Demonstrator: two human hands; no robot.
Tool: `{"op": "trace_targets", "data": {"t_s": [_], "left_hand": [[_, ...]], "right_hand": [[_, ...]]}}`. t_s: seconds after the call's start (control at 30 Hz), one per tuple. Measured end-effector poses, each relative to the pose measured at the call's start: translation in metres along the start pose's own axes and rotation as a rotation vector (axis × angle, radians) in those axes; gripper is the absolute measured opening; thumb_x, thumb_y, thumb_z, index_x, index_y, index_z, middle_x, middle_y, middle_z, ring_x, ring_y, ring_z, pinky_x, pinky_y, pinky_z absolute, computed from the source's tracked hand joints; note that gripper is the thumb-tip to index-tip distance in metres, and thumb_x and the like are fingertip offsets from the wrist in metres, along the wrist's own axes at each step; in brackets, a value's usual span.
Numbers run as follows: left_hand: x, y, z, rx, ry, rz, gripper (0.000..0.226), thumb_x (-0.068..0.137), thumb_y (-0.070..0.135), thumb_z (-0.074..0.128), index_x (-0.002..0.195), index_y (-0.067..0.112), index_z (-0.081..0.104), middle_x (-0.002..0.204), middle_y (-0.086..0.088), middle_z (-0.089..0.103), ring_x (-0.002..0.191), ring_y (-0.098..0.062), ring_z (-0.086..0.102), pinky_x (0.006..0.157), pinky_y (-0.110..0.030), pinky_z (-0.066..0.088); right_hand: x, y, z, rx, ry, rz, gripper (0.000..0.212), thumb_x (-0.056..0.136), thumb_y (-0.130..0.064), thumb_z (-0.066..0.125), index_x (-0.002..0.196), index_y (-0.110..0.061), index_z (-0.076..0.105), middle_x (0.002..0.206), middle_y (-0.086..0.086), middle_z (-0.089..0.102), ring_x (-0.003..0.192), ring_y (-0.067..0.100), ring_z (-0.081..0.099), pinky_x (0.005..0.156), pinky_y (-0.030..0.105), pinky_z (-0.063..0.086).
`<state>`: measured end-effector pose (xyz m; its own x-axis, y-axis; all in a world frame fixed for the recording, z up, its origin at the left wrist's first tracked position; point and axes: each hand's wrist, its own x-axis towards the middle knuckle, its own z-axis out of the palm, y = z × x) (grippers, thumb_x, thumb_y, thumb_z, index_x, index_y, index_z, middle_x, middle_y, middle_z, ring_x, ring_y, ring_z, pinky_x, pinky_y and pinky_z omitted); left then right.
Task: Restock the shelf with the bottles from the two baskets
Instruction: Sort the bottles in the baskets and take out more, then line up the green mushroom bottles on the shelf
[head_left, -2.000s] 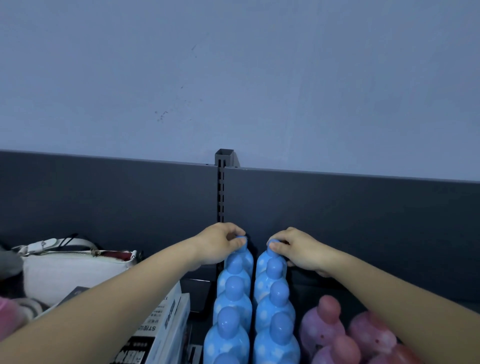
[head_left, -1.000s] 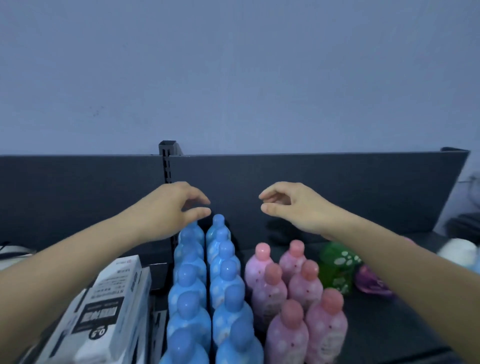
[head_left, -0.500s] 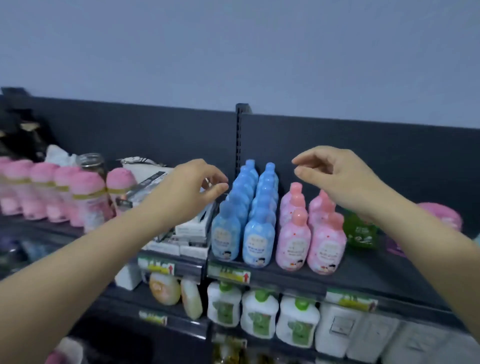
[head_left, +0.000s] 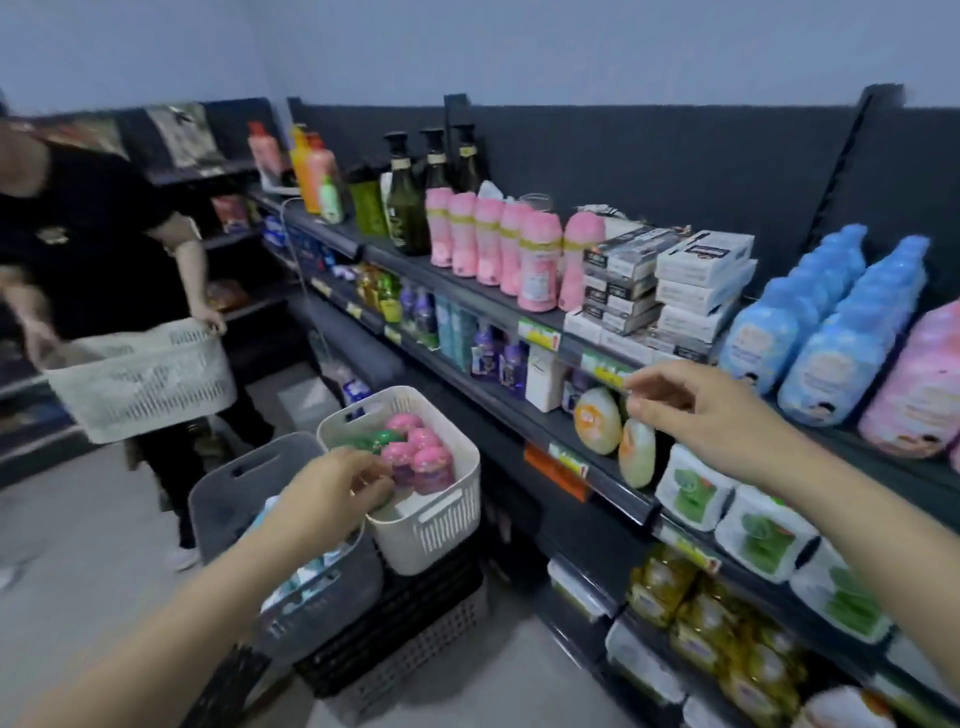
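A tall dark metal shelf unit (head_left: 649, 171) stands right of the white slotted plastic basket (head_left: 431, 525), and a grey plastic basket (head_left: 218, 499) sits just left of that basket. Round pink-capped bottles (head_left: 421, 457) sit inside the white basket. The left hand (head_left: 332, 493) curls over its near rim, though I cannot tell whether it grips anything, while the right hand (head_left: 711, 415) hovers above and to the right of it, fingers loosely bent and empty.

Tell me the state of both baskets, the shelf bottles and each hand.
White slotted plastic basket, part filled with upright pink and green bottles.
Grey plastic basket, holds pale blue items, partly hidden.
Light blue plastic bottles, upright in two rows on the top shelf.
Left hand, fingertips at the white basket's bottles; grip unclear.
Right hand, raised before the shelf, loosely curled, empty.
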<state>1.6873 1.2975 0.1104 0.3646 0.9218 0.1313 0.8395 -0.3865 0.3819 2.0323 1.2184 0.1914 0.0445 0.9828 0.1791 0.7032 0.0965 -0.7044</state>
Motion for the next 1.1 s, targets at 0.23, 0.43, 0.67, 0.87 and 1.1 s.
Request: {"op": "trace_targets", "data": {"t_s": [0.23,0.43,0.67,0.87,1.1], "left_hand": [[-0.056,-0.103,-0.016,0.042,0.114,-0.279,0.012,0.086,0.026,0.065,0.097,0.023,0.07,0.083,0.012,0.058,0.07,0.001,0.053,0.065,-0.022,0.042],[-0.057,-0.164,-0.017,0.002,0.145,-0.371,0.013,0.084,0.022,0.067,0.097,0.02,0.071,0.084,0.005,0.062,0.072,-0.008,0.056,0.069,-0.028,0.046],[-0.008,-0.232,-0.006,0.004,0.074,-0.338,0.015,0.085,0.029,0.065,0.1,0.025,0.068,0.087,0.008,0.059,0.078,-0.008,0.056,0.074,-0.028,0.046],[0.037,-0.289,-0.001,-0.04,0.008,-0.325,0.016,0.085,0.032,0.065,0.1,0.031,0.066,0.09,0.011,0.059,0.084,-0.01,0.059,0.074,-0.029,0.047],[0.077,-0.328,0.016,-0.087,-0.037,-0.282,0.016,0.087,0.031,0.063,0.103,0.029,0.065,0.093,0.011,0.059,0.081,-0.005,0.054,0.073,-0.024,0.044]], "right_hand": [[0.052,-0.036,0.088,-0.044,-0.155,-0.071,0.013,0.087,-0.021,0.065,0.099,-0.024,0.063,0.092,-0.009,0.066,0.088,0.011,0.061,0.079,0.022,0.044],[0.095,-0.057,0.172,-0.039,-0.285,-0.075,0.015,0.085,-0.023,0.067,0.096,-0.029,0.059,0.091,-0.006,0.067,0.088,0.015,0.062,0.085,0.03,0.048],[0.152,-0.061,0.247,-0.067,-0.329,0.029,0.024,0.087,-0.018,0.065,0.111,-0.015,0.062,0.099,0.002,0.065,0.092,0.019,0.061,0.081,0.023,0.044],[0.198,-0.061,0.297,-0.083,-0.331,0.115,0.024,0.086,-0.02,0.066,0.108,-0.013,0.064,0.094,0.001,0.066,0.088,0.018,0.062,0.071,0.013,0.043],[0.245,-0.044,0.339,-0.081,-0.376,0.188,0.03,0.087,-0.015,0.063,0.117,-0.013,0.061,0.095,0.002,0.066,0.088,0.018,0.061,0.073,0.015,0.044]]}}
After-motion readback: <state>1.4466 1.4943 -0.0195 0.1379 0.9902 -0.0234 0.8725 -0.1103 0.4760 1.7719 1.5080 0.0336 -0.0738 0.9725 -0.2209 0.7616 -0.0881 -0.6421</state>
